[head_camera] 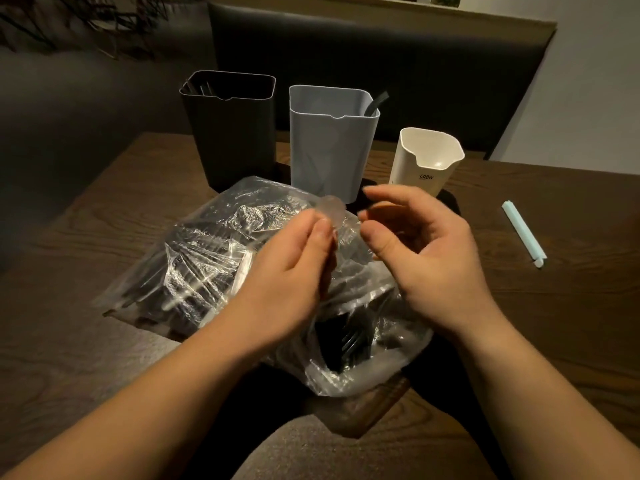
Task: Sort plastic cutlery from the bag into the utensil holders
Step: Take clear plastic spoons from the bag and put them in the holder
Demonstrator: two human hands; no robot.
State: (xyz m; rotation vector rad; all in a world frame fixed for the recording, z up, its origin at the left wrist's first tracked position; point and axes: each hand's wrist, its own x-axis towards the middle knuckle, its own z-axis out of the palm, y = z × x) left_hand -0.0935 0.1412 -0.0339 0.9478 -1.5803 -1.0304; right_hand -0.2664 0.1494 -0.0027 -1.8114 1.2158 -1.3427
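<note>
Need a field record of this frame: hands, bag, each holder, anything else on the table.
left hand: pinches a clear spoon, bowl up, over the bag
right hand: fingers loosely curled, nothing seen in it
bag: clear plastic, lying on the table, black cutlery inside
black holder: upright, dark pieces at its left rear rim
grey holder: upright, dark handle sticks out at right rear corner
white holder: upright, nothing seen inside
pale green stick: flat on the table, right of the hands
</note>
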